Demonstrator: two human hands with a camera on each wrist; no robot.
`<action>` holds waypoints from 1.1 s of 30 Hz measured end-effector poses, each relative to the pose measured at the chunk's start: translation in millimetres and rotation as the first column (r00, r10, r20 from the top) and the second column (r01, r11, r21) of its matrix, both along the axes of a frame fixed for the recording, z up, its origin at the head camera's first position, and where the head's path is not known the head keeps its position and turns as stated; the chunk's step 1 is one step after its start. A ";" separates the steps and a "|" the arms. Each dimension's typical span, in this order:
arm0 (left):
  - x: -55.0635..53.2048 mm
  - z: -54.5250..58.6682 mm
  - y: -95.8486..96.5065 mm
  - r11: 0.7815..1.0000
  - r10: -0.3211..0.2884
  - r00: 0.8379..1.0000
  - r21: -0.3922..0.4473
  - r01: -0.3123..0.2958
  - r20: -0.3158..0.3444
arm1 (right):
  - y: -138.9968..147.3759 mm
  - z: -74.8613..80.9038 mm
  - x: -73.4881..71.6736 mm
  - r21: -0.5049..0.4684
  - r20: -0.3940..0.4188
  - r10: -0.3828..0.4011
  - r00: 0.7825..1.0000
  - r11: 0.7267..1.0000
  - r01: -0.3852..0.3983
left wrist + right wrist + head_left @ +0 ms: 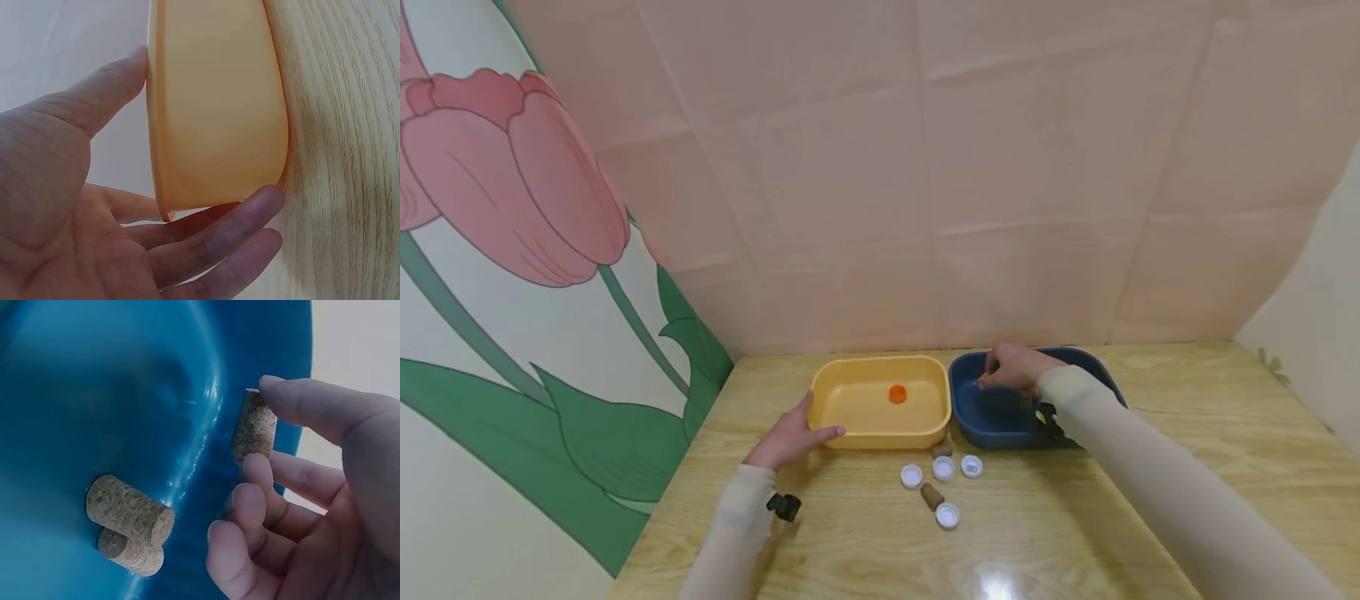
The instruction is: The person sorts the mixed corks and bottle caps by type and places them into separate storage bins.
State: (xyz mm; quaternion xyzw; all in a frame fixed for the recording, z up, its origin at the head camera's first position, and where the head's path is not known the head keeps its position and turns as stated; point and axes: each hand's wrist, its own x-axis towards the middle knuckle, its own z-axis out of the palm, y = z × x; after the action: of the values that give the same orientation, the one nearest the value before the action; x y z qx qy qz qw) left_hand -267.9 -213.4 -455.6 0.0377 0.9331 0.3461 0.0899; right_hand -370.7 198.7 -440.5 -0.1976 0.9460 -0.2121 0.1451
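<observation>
My left hand (790, 435) rests on the left end of a yellow plastic tub (880, 440). In the left wrist view the thumb touches the rim, and the fairly straight fingers lie along the end wall. An orange bottle cap (897, 394) lies inside this tub. My right hand (1021, 367) is over a dark blue tub (973, 421), pinching a cork (255, 427) by its two ends between thumb and fingers. Two more corks lie in the blue tub below the hand, the upper cork (129, 509) leaning on the lower cork (134, 555).
In front of the tubs, several white bottle caps (943, 468) lie on the wooden table (850, 542). One loose cork (932, 497) lies among them, another cork (942, 447) close to the yellow tub's front corner. A pink-covered wall (850, 208) stands behind.
</observation>
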 end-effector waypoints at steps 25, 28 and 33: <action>-0.4 -1.7 -0.8 1.000 -0.018 1.000 0.003 0.018 0.009 | -1.1 4.0 9.4 -0.001 0.148 -0.125 0.981 0.992 0.126; -1.0 -1.2 -1.4 1.000 -0.021 1.000 -0.005 0.021 0.013 | -0.5 7.1 14.5 -0.020 0.133 -0.104 0.986 0.994 0.107; -1.5 0.6 -1.8 1.000 -0.008 1.000 0.004 0.008 0.020 | -0.6 13.6 30.2 -0.082 0.058 -0.034 0.998 0.996 0.039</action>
State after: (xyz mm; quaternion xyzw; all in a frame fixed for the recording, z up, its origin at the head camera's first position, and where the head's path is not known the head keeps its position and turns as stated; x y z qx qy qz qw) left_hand -269.4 -215.2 -455.0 0.0380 0.9314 0.3478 0.1006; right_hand -340.5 198.1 -426.9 -0.1800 0.9353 -0.2595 0.1597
